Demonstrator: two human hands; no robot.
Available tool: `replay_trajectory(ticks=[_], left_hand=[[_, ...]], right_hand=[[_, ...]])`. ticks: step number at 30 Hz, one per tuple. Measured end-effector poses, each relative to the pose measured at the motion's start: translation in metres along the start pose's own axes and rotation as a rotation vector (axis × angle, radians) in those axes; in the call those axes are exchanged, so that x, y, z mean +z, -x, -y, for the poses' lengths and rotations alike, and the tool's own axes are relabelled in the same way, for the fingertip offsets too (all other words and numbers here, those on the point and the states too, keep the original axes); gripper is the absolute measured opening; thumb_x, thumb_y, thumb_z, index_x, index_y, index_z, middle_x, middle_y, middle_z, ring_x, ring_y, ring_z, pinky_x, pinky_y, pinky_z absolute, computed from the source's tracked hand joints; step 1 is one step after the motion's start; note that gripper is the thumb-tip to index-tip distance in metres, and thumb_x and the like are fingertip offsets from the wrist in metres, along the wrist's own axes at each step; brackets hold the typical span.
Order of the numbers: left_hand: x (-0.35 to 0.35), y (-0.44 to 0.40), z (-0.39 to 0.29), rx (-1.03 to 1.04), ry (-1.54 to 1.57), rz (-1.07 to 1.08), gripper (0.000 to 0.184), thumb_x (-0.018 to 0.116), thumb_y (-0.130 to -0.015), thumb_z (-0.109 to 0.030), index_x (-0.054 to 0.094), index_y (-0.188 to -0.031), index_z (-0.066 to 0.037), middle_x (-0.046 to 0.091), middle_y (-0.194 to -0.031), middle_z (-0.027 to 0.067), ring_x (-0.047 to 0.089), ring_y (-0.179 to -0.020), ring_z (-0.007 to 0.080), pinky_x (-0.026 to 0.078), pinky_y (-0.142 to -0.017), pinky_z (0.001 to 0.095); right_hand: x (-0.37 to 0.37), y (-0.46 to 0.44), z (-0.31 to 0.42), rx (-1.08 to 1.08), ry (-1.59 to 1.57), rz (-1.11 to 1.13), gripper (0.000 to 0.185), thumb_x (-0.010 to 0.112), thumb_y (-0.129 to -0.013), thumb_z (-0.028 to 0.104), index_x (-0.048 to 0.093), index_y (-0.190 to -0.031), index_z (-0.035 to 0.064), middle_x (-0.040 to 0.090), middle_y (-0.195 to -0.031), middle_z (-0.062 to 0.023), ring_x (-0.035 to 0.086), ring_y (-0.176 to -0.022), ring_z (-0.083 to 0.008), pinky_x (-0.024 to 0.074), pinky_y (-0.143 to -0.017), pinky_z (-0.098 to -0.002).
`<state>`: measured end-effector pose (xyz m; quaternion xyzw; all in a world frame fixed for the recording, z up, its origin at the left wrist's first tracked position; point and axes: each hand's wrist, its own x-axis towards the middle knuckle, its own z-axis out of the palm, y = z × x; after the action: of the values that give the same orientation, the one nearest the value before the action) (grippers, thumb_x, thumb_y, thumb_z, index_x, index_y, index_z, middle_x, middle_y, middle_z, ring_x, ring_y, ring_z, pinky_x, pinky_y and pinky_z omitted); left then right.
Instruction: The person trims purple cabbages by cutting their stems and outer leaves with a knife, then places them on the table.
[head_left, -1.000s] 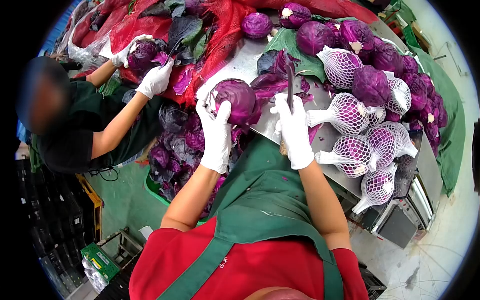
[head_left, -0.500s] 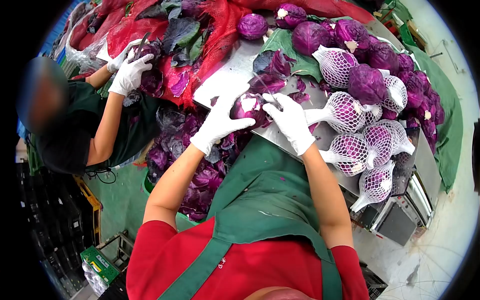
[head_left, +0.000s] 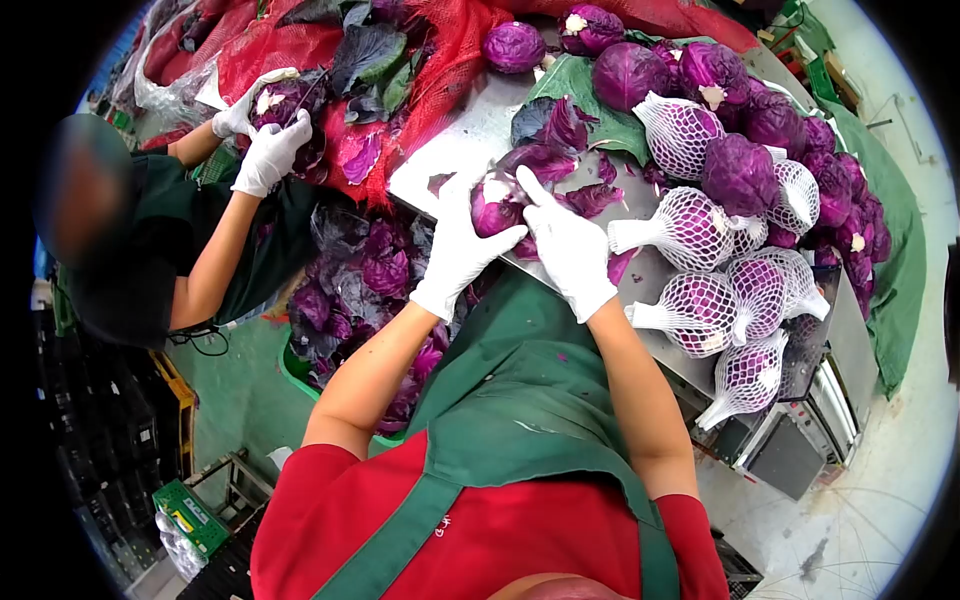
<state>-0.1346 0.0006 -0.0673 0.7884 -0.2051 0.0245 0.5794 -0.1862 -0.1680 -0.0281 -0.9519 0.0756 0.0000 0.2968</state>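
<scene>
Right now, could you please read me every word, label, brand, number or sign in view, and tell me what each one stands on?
No text can be read with certainty.
Red shirt: small white lettering on the chest, too small to read.
Green box: white and yellow print, too blurred to read.
Black crates: pale spots, possibly labels, too small to tell.

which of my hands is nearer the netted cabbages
Right. Your right hand is close beside the netted cabbages, just to their left; your left hand is farther left, around a bare cabbage.
</scene>
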Motion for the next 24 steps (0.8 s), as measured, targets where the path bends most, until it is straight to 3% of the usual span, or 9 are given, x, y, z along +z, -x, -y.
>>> replay_trajectory(ticks=[2,5,7,13,16,19,21,22,24], left_hand=[[0.000,0.001,-0.004,-0.011,0.075,0.010,0.096,0.089,-0.067,-0.030,0.039,-0.144,0.000,0.043,-0.138,0.0205,0.042,-0.131,0.0336,0.035,-0.111,0.0423],[0.002,0.005,-0.002,-0.098,0.189,-0.042,0.099,0.088,-0.068,-0.028,0.034,-0.147,-0.001,0.041,-0.139,0.0208,0.041,-0.131,0.0338,0.033,-0.112,0.0426],[-0.004,0.010,0.002,-0.024,0.038,-0.053,0.099,0.087,-0.070,-0.028,0.032,-0.148,-0.001,0.039,-0.140,0.0216,0.039,-0.132,0.0341,0.032,-0.113,0.0431],[0.012,0.018,-0.006,-0.065,0.011,-0.248,0.099,0.086,-0.070,-0.033,0.032,-0.147,-0.001,0.032,-0.143,0.0259,0.036,-0.133,0.0384,0.030,-0.112,0.0461],[0.011,0.009,-0.018,-0.144,-0.255,-0.308,0.105,0.089,-0.066,-0.043,0.035,-0.145,0.001,0.039,-0.137,0.0288,0.035,-0.131,0.0436,0.031,-0.111,0.0503],[-0.002,0.008,-0.004,-0.287,0.161,-0.334,0.095,0.089,-0.070,-0.036,0.039,-0.139,0.006,0.050,-0.129,0.0212,0.052,-0.119,0.0298,0.042,-0.104,0.0415],[-0.020,0.011,-0.012,-0.469,0.471,-0.234,0.080,0.084,-0.079,-0.028,0.041,-0.138,0.005,0.055,-0.126,0.0152,0.057,-0.112,0.0213,0.047,-0.100,0.0346],[-0.023,0.011,-0.012,-0.481,0.477,-0.245,0.077,0.083,-0.080,-0.026,0.042,-0.137,0.004,0.056,-0.126,0.0152,0.057,-0.113,0.0207,0.047,-0.100,0.0347],[-0.023,0.014,-0.016,-0.470,0.477,-0.278,0.074,0.083,-0.080,-0.023,0.043,-0.137,0.004,0.056,-0.127,0.0149,0.057,-0.114,0.0203,0.047,-0.101,0.0346]], right_hand=[[0.004,-0.005,-0.008,0.067,-0.147,-0.123,0.043,0.039,-0.102,0.046,0.044,-0.144,0.0443,0.071,-0.093,-0.0155,0.068,-0.078,-0.0374,0.0504,-0.070,-0.0481],[0.020,-0.019,-0.044,0.103,-0.104,-0.134,0.042,0.039,-0.102,0.041,0.051,-0.142,0.0348,0.071,-0.104,-0.0154,0.068,-0.091,-0.0365,0.0504,-0.081,-0.0453],[0.021,-0.021,-0.066,0.094,-0.267,-0.181,0.043,0.041,-0.103,0.038,0.055,-0.140,0.0198,0.065,-0.128,-0.0138,0.064,-0.112,-0.0269,0.0464,-0.095,-0.0344],[-0.007,-0.003,-0.022,0.187,-0.242,-0.145,0.046,0.040,-0.104,0.039,0.050,-0.145,0.0224,0.067,-0.122,-0.0139,0.066,-0.102,-0.0302,0.0466,-0.091,-0.0382],[-0.010,-0.002,-0.007,0.237,-0.257,-0.182,0.045,0.041,-0.104,0.038,0.049,-0.146,0.0250,0.067,-0.121,-0.0155,0.066,-0.098,-0.0311,0.0463,-0.089,-0.0401],[-0.014,0.002,-0.016,0.251,-0.230,-0.307,0.046,0.038,-0.103,0.042,0.046,-0.146,0.0293,0.068,-0.109,-0.0220,0.066,-0.094,-0.0380,0.0501,-0.083,-0.0440],[-0.008,0.000,-0.026,0.131,-0.232,-0.418,0.046,0.043,-0.103,0.039,0.046,-0.147,0.0238,0.069,-0.113,-0.0195,0.068,-0.094,-0.0303,0.0513,-0.081,-0.0379],[-0.012,0.003,-0.017,0.189,-0.590,-0.293,0.047,0.047,-0.103,0.036,0.046,-0.146,0.0190,0.069,-0.111,-0.0163,0.067,-0.093,-0.0254,0.0511,-0.080,-0.0345],[-0.018,0.010,0.011,0.188,-0.654,-0.211,0.055,0.058,-0.098,0.033,0.044,-0.146,0.0095,0.063,-0.100,-0.0097,0.062,-0.088,-0.0170,0.0499,-0.081,-0.0301]])
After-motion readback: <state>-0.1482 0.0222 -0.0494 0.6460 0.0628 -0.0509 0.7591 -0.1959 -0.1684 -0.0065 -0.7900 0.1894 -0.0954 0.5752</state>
